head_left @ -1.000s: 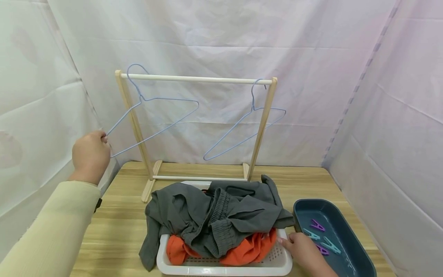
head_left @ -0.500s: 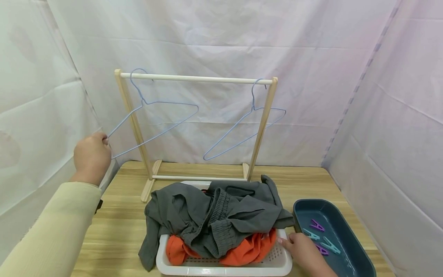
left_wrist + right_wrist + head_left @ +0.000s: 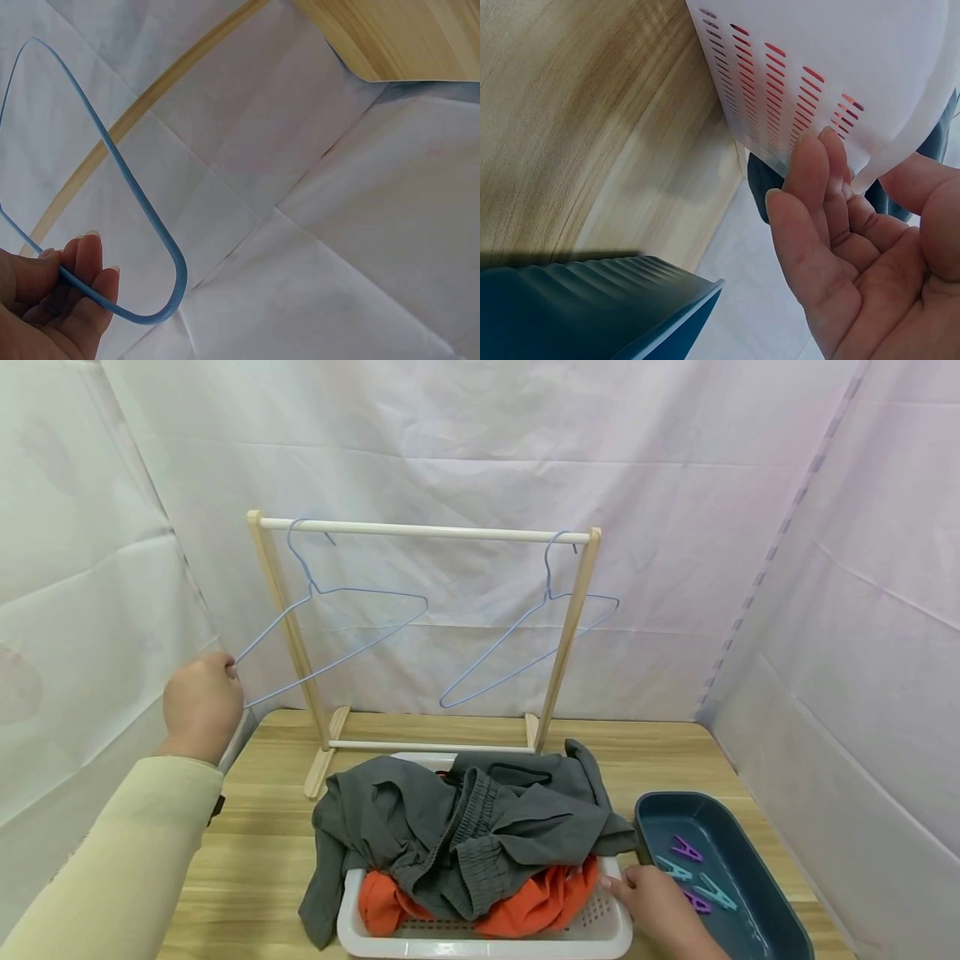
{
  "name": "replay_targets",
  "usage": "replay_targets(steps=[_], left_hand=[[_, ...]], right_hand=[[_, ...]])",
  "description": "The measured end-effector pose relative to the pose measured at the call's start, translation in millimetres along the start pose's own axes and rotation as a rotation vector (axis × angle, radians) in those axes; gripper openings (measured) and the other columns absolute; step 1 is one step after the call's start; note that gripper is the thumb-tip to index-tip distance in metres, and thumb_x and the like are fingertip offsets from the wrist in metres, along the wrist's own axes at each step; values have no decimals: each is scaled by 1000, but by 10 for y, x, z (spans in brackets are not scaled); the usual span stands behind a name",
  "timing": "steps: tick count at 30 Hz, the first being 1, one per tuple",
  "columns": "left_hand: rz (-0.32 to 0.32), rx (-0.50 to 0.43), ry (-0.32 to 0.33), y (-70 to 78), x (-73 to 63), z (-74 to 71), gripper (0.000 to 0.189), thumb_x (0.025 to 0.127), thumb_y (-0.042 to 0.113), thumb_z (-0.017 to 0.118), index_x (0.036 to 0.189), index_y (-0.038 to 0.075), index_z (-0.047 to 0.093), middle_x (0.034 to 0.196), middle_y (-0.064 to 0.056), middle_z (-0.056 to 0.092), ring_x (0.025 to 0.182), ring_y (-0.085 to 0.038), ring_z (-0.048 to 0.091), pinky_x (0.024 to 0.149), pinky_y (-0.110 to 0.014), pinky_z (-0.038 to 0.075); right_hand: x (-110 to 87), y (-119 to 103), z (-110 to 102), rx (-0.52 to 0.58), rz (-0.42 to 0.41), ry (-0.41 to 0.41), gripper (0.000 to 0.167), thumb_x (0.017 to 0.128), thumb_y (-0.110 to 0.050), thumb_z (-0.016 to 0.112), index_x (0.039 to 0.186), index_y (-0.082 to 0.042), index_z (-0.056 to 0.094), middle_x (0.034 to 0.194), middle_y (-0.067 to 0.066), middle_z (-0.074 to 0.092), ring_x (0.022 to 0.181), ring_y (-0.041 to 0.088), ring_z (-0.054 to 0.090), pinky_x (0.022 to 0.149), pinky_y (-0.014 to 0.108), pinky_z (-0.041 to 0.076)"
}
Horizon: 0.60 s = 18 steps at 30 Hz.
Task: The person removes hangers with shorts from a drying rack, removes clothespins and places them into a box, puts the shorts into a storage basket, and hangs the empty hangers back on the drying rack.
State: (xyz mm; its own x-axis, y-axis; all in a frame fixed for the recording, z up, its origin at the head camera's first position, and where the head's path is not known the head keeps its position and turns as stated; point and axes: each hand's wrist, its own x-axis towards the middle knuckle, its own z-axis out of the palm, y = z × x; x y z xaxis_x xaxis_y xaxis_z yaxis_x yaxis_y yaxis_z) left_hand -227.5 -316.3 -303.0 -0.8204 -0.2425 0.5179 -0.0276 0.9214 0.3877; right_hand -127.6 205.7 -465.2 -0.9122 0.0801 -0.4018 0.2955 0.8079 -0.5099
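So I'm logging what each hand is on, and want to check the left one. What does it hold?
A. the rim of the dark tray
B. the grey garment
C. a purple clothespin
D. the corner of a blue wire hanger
D: the left hand pinches the lower corner of the blue wire hanger, whose hook is at the wooden rail; the left wrist view shows the fingers curled round the wire.

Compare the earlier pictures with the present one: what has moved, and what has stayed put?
The left hand, pinching the left hanger, has lowered it, so its hook now sits down on the rail. The right hand stays at the basket corner; the right hanger, clothes and peg tray are unchanged.
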Motion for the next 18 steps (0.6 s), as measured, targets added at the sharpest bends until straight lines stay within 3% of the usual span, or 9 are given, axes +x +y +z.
replay_targets(steps=[18], left_hand=[[-77, -18, -106, -25, 59, 72, 30, 97, -1, 39, 119, -16, 53, 113, -39, 55, 100, -56, 54, 77, -62, 47]], right_hand=[[-7, -5, 11, -3, 7, 0, 29, 93, -31, 62, 78, -6, 63, 63, 3, 47, 59, 16, 46, 56, 27, 36]])
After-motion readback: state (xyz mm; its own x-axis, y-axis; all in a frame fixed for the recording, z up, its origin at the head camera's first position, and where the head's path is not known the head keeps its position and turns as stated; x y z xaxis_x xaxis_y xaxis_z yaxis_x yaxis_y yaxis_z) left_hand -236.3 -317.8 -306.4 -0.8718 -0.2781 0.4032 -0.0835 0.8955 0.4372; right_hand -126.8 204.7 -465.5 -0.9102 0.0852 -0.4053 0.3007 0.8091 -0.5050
